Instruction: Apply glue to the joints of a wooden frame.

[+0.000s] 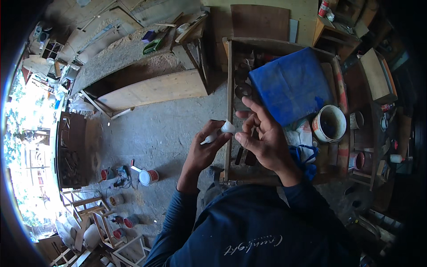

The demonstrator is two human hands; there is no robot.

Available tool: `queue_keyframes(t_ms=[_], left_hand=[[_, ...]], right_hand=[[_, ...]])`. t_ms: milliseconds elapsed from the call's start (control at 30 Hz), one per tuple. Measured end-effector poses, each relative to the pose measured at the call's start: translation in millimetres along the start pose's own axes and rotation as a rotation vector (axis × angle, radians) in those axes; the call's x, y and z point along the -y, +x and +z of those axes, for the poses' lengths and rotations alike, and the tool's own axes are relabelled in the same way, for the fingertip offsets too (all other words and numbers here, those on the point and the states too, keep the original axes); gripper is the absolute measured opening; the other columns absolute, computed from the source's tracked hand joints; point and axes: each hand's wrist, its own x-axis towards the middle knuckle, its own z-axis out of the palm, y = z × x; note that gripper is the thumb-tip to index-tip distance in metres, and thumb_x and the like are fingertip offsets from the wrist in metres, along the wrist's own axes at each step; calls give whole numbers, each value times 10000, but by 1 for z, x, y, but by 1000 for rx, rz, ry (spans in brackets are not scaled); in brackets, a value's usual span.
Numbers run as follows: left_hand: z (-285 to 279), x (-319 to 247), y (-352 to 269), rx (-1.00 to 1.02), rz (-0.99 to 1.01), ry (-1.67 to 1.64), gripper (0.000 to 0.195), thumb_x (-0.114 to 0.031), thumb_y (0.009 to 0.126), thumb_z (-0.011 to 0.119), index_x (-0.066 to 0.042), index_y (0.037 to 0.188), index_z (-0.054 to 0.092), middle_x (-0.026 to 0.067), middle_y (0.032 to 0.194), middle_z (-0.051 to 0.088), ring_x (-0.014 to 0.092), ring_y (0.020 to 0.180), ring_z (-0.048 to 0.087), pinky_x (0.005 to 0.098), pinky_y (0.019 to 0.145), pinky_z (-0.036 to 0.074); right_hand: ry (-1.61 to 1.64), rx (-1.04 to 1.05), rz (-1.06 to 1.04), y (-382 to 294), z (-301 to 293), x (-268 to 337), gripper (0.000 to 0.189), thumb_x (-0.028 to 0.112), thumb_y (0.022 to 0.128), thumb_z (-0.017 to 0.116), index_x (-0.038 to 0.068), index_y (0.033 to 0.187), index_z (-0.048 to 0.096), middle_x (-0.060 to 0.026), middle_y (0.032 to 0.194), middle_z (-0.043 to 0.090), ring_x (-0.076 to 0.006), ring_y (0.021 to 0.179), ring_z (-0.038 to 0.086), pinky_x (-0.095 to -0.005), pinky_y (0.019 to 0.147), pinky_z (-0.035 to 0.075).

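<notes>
My left hand (206, 147) is closed around a small white plastic bottle (228, 127) with a pointed tip. A second white piece with a thin nozzle (208, 139) sticks out between the same fingers; its exact kind is unclear. Just right of the bottle, my right hand (262, 137) is raised with its fingers spread, the thumb and forefinger near the bottle. No object shows between the right fingers. Both hands are above the left edge of a wooden bin (230, 100).
The bin holds a blue plastic container (290, 85), a dirty white bucket (329, 122) and rags. A long wooden trough (153, 89) stands at the upper left. Several buckets, including a white one (148, 177), stand on the concrete floor at left, near wooden frames (103, 227).
</notes>
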Motion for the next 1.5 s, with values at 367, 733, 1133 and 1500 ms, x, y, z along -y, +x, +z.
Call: queue_keyframes(t_ms=[367,733,1133,1500], left_hand=[[-52,34,-17,63,58,-34,244,-162,927,717,-52,1139,665,40,1086,615,136,980,567,287,869,440],[-80,54,-34,36,-47,-88,197,-156,927,715,-39,1078,665,31,1080,594,132,999,553,288,871,434],[-63,121,-42,57,-217,55,369,-142,895,731,-33,1232,625,98,1106,660,175,1002,624,322,870,492],[-16,162,-42,-36,-348,-70,293,-272,968,687,-31,1132,649,-38,861,594,53,794,503,249,676,430]], right_hand=[[-258,84,-100,9,52,5,597,95,869,720,-46,1368,424,-22,882,530,-83,928,531,-293,940,438],[-223,132,10,3,81,-9,589,114,852,726,-23,1342,429,-125,1022,590,-230,1016,612,-418,971,475],[-369,86,117,-14,102,-120,233,201,913,702,-4,1019,674,-153,889,667,-285,846,677,-372,757,516],[-149,-63,275,-37,77,-149,740,97,864,737,-44,1478,349,-23,852,586,-100,808,594,-288,781,518]])
